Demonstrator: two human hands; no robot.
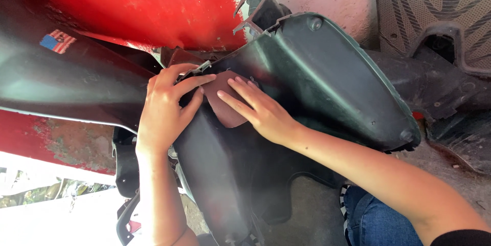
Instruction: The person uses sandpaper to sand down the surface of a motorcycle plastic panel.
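Pressing a reddish-brown sandpaper piece (225, 100) flat on the dark plastic fairing panel (317, 82), my left hand (163, 110) and right hand (258, 110) fingers extended, nearly together. Panel's rim sits just above; sandpaper looks worn, curved-edged.

Brown sandpaper (225, 104), dark green-black panel (327, 87), red wall (153, 0), blue jeans (378, 220).

The panel (317, 82) is dark matt plastic, dusty and scuffed. On it lies a reddish-brown sheet (225, 105), dull and gritty like sandpaper. Behind the panel, the red wall (153, 5) looks rough, its paint chipped and blotchy.
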